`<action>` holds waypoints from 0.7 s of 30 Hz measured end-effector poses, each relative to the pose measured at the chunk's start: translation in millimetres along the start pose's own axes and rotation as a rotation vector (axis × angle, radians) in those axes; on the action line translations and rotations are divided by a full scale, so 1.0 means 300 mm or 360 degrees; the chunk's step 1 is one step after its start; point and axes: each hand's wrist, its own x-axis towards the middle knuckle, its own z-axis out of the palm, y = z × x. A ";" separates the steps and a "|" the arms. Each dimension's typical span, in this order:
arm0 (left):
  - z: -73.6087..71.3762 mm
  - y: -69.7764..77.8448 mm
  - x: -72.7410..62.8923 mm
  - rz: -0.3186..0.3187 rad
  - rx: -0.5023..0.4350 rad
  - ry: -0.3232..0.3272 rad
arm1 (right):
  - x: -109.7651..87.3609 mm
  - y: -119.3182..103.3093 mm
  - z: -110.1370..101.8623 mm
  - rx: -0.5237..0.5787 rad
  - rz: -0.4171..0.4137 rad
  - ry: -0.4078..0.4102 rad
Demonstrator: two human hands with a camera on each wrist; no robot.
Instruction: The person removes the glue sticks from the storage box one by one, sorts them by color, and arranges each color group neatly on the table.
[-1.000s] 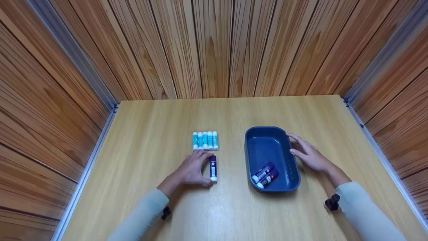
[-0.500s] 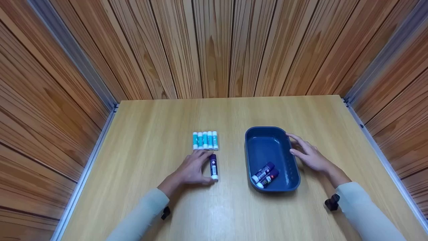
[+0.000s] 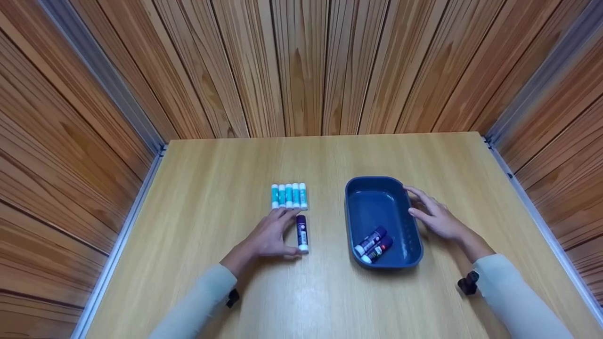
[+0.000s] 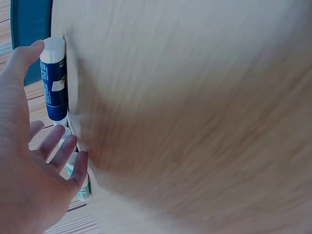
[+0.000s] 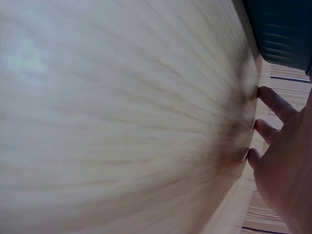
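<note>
A dark purple glue stick with a white end lies on the table in the head view. My left hand spans it from the left, the thumb by its white end and the index finger near its purple end. In the left wrist view, the thumb touches the white end of the glue stick, while the other fingers spread apart below. Two more purple glue sticks lie slanted inside a dark blue tray. My right hand rests against the tray's right side, fingers loosely bent.
Several small teal-and-white tubes lie in a tidy row just beyond the purple stick. The wooden table is bounded by plank-patterned walls at the back and both sides.
The purple glue stick by my left hand has shifted slightly right and away from me, and its tilt has altered a little. My right hand and the tray stay put.
</note>
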 end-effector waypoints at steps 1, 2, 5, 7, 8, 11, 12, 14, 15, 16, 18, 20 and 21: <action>-0.002 0.002 0.000 0.0008 -0.0006 0.0006 | 0.001 0.000 -0.001 0.0001 -0.0005 -0.0001; -0.004 0.004 -0.001 0.0015 -0.0011 0.0012 | 0.001 0.001 -0.001 0.0003 -0.0009 -0.0002; -0.011 0.017 0.000 0.0044 -0.0015 0.0031 | 0.003 0.002 -0.001 0.0006 -0.0022 -0.0007; -0.011 0.027 0.003 0.0079 -0.0006 0.0046 | 0.002 0.002 0.000 0.0005 -0.0027 -0.0002; -0.010 0.033 0.004 0.0095 0.0006 0.0051 | 0.002 0.002 0.001 0.0006 -0.0028 -0.0002; -0.004 0.049 0.012 0.0152 0.0032 0.0063 | 0.001 0.002 0.002 0.0005 -0.0034 -0.0004; -0.002 0.056 0.015 0.0161 0.0037 0.0062 | 0.001 0.002 0.002 0.0008 -0.0034 -0.0007; 0.001 0.072 0.022 0.0177 0.0048 0.0061 | 0.001 0.003 0.001 0.0013 -0.0032 -0.0014; 0.002 0.081 0.027 0.0179 0.0052 0.0061 | 0.001 0.003 0.000 0.0016 -0.0031 -0.0017; 0.001 0.091 0.031 0.0183 0.0060 0.0059 | 0.001 0.002 0.000 0.0018 -0.0029 -0.0020; -0.004 0.113 0.042 0.0180 0.0072 0.0053 | 0.001 0.000 -0.002 0.0022 -0.0030 -0.0021; -0.010 0.136 0.054 0.0180 0.0091 0.0048 | 0.001 -0.003 -0.003 0.0023 -0.0031 -0.0020; -0.014 0.149 0.060 0.0177 0.0098 0.0044 | 0.001 -0.003 -0.004 0.0024 -0.0032 -0.0021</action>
